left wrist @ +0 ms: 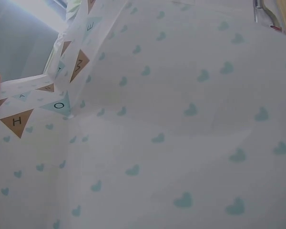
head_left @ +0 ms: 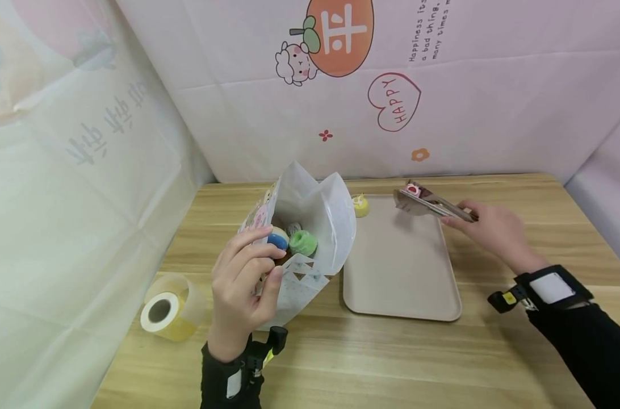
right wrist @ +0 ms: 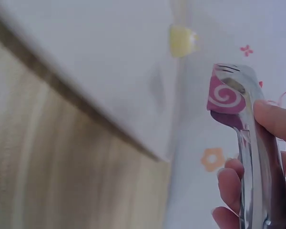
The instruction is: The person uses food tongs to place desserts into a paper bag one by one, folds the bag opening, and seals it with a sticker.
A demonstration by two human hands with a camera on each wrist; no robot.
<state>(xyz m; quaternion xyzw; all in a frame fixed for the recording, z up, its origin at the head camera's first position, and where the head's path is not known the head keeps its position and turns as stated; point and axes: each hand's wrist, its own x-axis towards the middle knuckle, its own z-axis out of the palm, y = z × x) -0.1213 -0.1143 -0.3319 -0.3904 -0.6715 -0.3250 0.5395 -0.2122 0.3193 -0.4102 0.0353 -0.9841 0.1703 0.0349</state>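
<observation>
My right hand [head_left: 499, 230] grips a pair of metal tongs [head_left: 438, 204] above the far right part of a beige tray [head_left: 397, 272]. Between the tong tips is a small pink piece with a white swirl [right wrist: 225, 97], like a slice of roll cake. My left hand [head_left: 246, 284] holds the near-left rim of a standing white paper bag [head_left: 335, 227] with its fingers curled over the edge. Inside the open bag lie a green ring-shaped piece [head_left: 303, 243] and a blue-topped round piece [head_left: 278, 238]. A yellow cake-like piece [head_left: 360, 205] sits at the tray's far left corner.
A roll of clear tape [head_left: 169, 309] lies on the wooden table [head_left: 340, 363] left of my left hand. A printed white cloth [head_left: 468, 113] rises behind the table, and another cloth [head_left: 75, 227] hangs along the left side.
</observation>
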